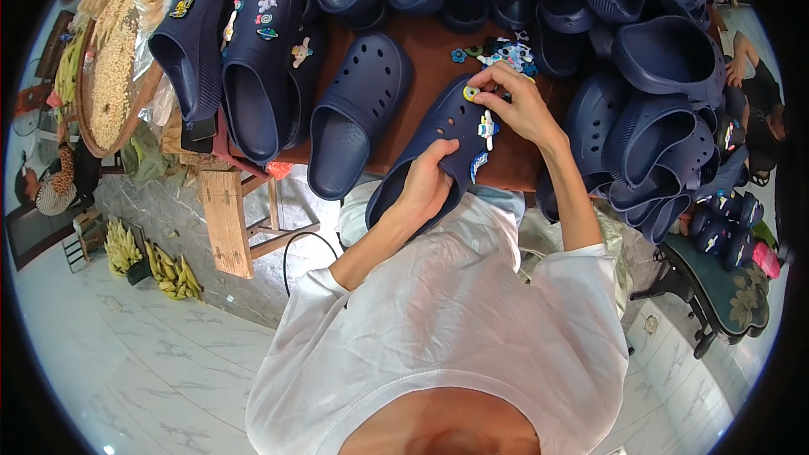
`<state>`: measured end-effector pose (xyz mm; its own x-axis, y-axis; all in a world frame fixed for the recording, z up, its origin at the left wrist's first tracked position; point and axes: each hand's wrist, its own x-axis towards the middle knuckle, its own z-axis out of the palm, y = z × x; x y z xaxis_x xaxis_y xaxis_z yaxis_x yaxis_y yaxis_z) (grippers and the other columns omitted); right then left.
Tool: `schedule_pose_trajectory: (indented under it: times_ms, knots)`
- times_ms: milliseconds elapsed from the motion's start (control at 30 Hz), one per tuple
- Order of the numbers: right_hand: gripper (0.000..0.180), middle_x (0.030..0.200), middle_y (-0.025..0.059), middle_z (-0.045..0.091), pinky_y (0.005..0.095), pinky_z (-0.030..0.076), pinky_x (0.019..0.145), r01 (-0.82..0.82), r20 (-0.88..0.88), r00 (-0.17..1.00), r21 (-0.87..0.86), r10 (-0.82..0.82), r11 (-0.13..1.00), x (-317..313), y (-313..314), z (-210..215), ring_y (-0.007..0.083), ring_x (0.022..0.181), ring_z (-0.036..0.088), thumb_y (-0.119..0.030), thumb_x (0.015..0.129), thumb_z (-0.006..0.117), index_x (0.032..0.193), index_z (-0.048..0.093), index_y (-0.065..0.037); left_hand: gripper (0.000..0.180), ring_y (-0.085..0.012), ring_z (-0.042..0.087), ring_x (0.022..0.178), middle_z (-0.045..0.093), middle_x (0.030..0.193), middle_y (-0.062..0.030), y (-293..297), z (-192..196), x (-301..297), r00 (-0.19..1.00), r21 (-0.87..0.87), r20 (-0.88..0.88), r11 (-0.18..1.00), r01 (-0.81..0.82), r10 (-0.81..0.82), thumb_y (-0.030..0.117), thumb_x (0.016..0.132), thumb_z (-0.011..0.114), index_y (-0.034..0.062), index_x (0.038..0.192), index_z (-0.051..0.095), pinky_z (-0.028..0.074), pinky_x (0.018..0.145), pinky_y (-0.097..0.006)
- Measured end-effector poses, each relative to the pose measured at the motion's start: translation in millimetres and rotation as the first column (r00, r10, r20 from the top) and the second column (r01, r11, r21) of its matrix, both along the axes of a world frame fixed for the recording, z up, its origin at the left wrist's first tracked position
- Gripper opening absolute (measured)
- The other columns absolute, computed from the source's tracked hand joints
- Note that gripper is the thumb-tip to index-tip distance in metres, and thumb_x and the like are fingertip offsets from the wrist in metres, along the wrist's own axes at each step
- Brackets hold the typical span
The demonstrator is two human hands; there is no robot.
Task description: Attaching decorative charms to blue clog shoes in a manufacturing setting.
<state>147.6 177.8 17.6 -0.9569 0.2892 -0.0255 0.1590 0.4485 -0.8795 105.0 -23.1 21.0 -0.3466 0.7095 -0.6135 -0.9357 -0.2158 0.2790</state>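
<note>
A navy clog (448, 125) with holes over its toe lies tilted at the table's near edge. My left hand (425, 184) grips its side, the thumb on the upper near the opening. At the toe, my right hand (524, 108) pinches a small yellow ring-shaped shoe charm (470, 93) against the clog. Below that, a white figure charm (487, 130) and a blue-and-white charm (479, 165) sit along the clog's right side. Just beyond my right hand is a pile of colourful charms (509, 57). An undecorated navy clog (361, 105) rests to the left.
Charm-covered clogs (263, 42) stand at the left on the brown table (434, 46). Stacked navy clogs (661, 131) crowd the right and back. A basket of pale kernels (118, 84), a wooden stool (226, 223) and a dark green side table (729, 286) flank me.
</note>
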Motion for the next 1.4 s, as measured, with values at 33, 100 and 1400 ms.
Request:
schedule_pose_trajectory:
  times_ms: [33,100,1400]
  knots:
    - [0.019,0.103,0.0045,0.063,0.0307,0.048,0.078,0.003,0.042,0.999,-0.004,-0.003,1.000,0,0,1,0.0171,0.097,0.060,-0.011,0.085,0.072,0.103,0.068,-0.003,0.038,-0.0218,0.059,0.113,0.059,0.123,-0.0124,-1,0,1,1.000,-0.001,0.000,1.000,0.001,-0.001,0.007,0.091,0.053,-0.0034,0.128,0.049,0.048,0.100,-0.037]
    - [0.020,0.107,0.0041,0.061,0.0318,0.047,0.082,0.005,0.044,0.999,-0.004,-0.005,1.000,1,3,4,0.0173,0.100,0.059,-0.013,0.085,0.072,0.103,0.069,-0.004,0.037,-0.0210,0.059,0.111,0.060,0.122,-0.0132,-3,0,3,0.997,-0.071,-0.068,0.997,0.028,-0.033,0.008,0.091,0.053,-0.0056,0.126,0.051,0.047,0.100,-0.036]
    - [0.021,0.113,0.0089,0.058,0.0372,0.043,0.096,-0.067,-0.082,0.994,0.072,0.073,0.995,8,-10,-18,0.0279,0.111,0.056,-0.017,0.085,0.071,0.100,0.066,-0.004,0.046,-0.0286,0.057,0.119,0.057,0.130,-0.0167,-16,-5,-3,1.000,-0.106,0.022,0.994,0.019,-0.017,0.011,0.088,0.054,-0.0006,0.132,0.047,0.044,0.106,-0.043]
